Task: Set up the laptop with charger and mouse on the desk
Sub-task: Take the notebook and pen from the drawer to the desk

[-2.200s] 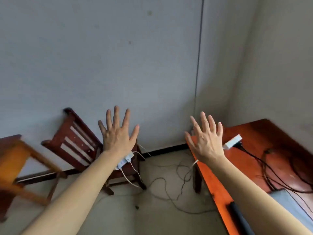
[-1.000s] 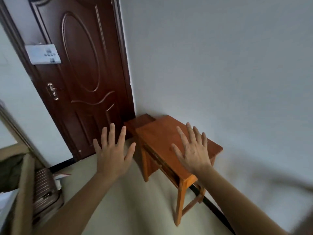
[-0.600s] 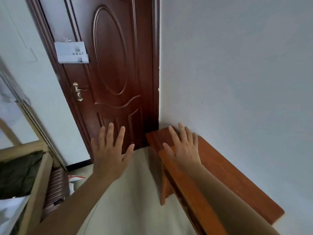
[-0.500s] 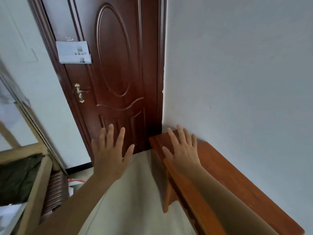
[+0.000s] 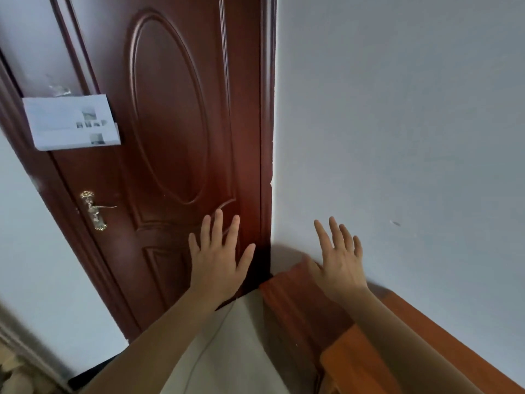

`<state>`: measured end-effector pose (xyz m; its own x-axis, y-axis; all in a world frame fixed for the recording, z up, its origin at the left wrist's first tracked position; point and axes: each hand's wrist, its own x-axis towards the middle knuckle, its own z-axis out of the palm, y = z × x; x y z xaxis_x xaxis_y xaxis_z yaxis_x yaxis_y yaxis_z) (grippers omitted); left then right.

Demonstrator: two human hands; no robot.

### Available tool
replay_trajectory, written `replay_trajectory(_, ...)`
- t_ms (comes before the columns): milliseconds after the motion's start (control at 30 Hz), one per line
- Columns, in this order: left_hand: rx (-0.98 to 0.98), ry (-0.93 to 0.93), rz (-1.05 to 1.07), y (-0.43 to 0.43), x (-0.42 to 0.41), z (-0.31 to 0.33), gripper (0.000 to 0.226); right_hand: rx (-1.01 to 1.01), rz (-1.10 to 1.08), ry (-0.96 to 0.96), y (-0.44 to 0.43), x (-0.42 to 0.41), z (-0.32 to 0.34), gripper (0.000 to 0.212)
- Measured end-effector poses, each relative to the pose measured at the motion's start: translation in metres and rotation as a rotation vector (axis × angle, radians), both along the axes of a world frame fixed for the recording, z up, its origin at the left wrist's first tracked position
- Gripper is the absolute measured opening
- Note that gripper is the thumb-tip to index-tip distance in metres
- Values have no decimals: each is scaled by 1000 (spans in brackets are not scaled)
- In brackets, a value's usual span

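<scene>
With both the left hand (image 5: 217,261) and right hand (image 5: 339,258) spread and empty, the view has swung from the cabled worktop to the door (image 5: 181,132); laptop, charger and mouse are out of frame, setup not begun.

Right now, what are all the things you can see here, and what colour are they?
Door: one, dark reddish-brown, shut, left of the wall corner.
Door handle: one, gold, on the door's left side.
Paper notice: one, white with small pictures, stuck on the door's upper left.
Wall: pale grey, right of the door.
Wooden furniture: orange-brown tops, against the wall, lower right; count unclear.
Floor: pale beige, bottom centre.
Left hand: one, open, empty, raised before the door.
Right hand: one, open, empty, raised before the wall.
</scene>
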<state>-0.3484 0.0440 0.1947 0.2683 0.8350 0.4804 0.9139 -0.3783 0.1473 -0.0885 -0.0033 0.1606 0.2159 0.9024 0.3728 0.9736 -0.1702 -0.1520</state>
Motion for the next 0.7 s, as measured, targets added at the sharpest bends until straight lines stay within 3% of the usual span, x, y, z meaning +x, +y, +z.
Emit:
replay_trajectory(500, -69, 132, -258, 234, 114, -29, 73, 15, -255, 94, 164, 88, -23, 79)
replay_trajectory(700, -161, 179, -349, 289, 147, -54, 75, -77, -366, 166, 178, 92, -54, 80)
